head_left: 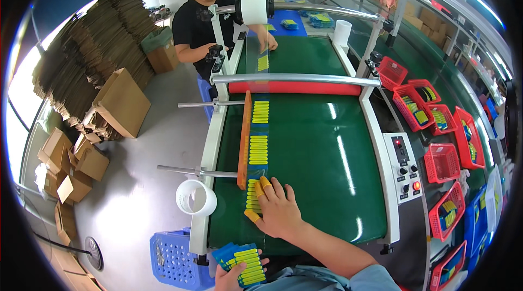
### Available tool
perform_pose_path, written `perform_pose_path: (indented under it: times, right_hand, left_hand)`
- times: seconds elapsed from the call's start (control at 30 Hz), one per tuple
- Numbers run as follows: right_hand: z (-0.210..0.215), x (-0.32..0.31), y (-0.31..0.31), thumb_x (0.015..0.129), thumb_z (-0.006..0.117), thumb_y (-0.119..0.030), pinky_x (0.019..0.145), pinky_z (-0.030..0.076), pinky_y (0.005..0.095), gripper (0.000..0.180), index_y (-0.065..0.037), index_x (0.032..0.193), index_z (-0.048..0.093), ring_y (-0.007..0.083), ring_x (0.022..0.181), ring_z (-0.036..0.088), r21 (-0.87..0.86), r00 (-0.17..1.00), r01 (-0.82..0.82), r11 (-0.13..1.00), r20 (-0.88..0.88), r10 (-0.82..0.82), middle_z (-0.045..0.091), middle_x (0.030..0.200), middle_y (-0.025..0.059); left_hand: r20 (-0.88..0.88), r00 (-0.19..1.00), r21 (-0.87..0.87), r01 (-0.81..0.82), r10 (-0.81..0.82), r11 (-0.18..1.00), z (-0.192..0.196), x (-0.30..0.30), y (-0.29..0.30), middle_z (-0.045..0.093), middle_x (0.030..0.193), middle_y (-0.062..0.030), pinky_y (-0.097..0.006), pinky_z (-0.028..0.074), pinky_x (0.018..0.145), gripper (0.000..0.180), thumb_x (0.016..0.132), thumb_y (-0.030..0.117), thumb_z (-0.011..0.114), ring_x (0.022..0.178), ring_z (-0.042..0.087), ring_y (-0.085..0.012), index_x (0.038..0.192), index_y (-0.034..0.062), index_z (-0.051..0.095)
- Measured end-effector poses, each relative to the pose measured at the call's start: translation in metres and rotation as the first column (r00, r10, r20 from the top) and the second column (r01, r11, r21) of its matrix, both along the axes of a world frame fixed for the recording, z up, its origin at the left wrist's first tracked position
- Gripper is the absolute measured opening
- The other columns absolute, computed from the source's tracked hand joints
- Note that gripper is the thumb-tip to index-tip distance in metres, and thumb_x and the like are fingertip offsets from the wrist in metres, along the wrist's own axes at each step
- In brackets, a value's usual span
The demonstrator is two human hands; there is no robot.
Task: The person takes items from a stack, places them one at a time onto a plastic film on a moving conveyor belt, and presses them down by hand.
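Note:
My left hand [229, 279], at the bottom edge, is closed round a fanned bunch of flat blue packs [248, 265] with rows of yellow-green strips. Yellow finger covers show on my right hand [279, 210], which lies flat with its fingers apart over a similar pack [253, 201] on the green belt [310, 160]. This pack sits at the near end of a line of packs [259, 150] running away from me. An orange guide bar [244, 141] stands along the left side of that line.
A red roller [294, 88] and a metal bar [297, 79] cross the belt. Across from me a person [202, 24] reaches onto its far end. Red baskets [442, 162] and a control box [403, 167] stand right; a blue basket [177, 261] and cartons [122, 103] left.

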State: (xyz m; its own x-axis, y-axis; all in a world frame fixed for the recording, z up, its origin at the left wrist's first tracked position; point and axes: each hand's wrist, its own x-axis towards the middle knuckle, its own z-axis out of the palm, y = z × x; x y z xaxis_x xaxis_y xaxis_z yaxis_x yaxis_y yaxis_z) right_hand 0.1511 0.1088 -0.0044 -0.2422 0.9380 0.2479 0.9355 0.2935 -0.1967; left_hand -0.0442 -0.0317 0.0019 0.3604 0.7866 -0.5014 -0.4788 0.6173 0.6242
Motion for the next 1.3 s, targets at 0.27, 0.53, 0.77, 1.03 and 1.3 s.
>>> perform_pose_path:
  times: [0.27, 0.53, 0.77, 1.03, 1.3]
  right_hand:
    - [0.030, 0.028, 0.009, 0.090, 0.069, -0.043, 0.113, 0.031, 0.0554, 0.063, 0.000, 0.134, 0.056, 0.0392, 0.144, 0.036, -0.003, 0.994, -0.041, 0.999, -0.105, 0.041, 0.047, 0.145, 0.0201]
    - [0.056, 0.023, -0.042, 0.090, 0.076, -0.014, 0.083, 0.052, 0.0337, 0.051, -0.001, 0.135, 0.055, 0.0193, 0.095, 0.067, -0.281, 0.550, -0.383, 0.880, -0.835, -0.027, 0.067, 0.105, 0.0082]
    - [0.035, 0.015, -0.071, 0.091, 0.075, -0.006, 0.065, 0.052, 0.0243, 0.048, -0.002, 0.135, 0.057, 0.0089, 0.072, 0.060, -0.310, 0.314, -0.397, 0.864, -0.930, -0.189, 0.063, 0.087, 0.0014]
    - [0.043, 0.011, -0.065, 0.092, 0.073, -0.004, 0.067, 0.051, 0.0245, 0.039, -0.003, 0.128, 0.061, 0.0091, 0.070, 0.058, -0.362, 0.386, -0.542, 0.758, -0.909, -0.159, 0.060, 0.083, 0.0013]
    - [0.042, -0.001, -0.060, 0.094, 0.071, -0.006, 0.070, 0.050, 0.0236, 0.029, -0.002, 0.121, 0.062, 0.0073, 0.076, 0.058, -0.371, 0.342, -0.677, 0.636, -0.923, -0.175, 0.062, 0.086, 0.0001]
  left_hand:
    - [-0.054, 0.998, 0.036, 0.015, -0.013, 0.999, 0.009, -0.001, 0.001, 0.061, 0.136, -0.0243, -0.042, 0.055, 0.096, 0.054, 0.108, 0.035, 0.044, 0.114, 0.066, -0.0330, 0.147, -0.0026, 0.044]
    - [-0.052, 0.988, 0.086, -0.137, 0.142, 0.987, 0.011, 0.004, 0.010, 0.064, 0.130, -0.0219, -0.045, 0.058, 0.093, 0.041, 0.105, 0.017, 0.054, 0.110, 0.068, -0.0339, 0.141, -0.0025, 0.048]
    - [-0.232, 0.957, 0.019, -0.174, 0.174, 0.985, -0.012, -0.003, 0.022, 0.067, 0.119, -0.0161, -0.042, 0.060, 0.088, 0.036, 0.098, -0.001, 0.059, 0.105, 0.069, -0.0291, 0.134, -0.0006, 0.051]
    - [-0.231, 0.962, 0.224, -0.094, 0.146, 0.970, -0.026, -0.023, 0.010, 0.063, 0.130, -0.0205, -0.053, 0.055, 0.097, 0.042, 0.100, 0.012, 0.063, 0.115, 0.066, -0.0343, 0.138, 0.0021, 0.049]
    - [-0.211, 0.962, 0.073, -0.159, 0.172, 0.984, -0.034, -0.037, -0.007, 0.068, 0.119, -0.0129, -0.044, 0.061, 0.087, 0.042, 0.095, -0.001, 0.065, 0.103, 0.070, -0.0286, 0.134, 0.0051, 0.052]
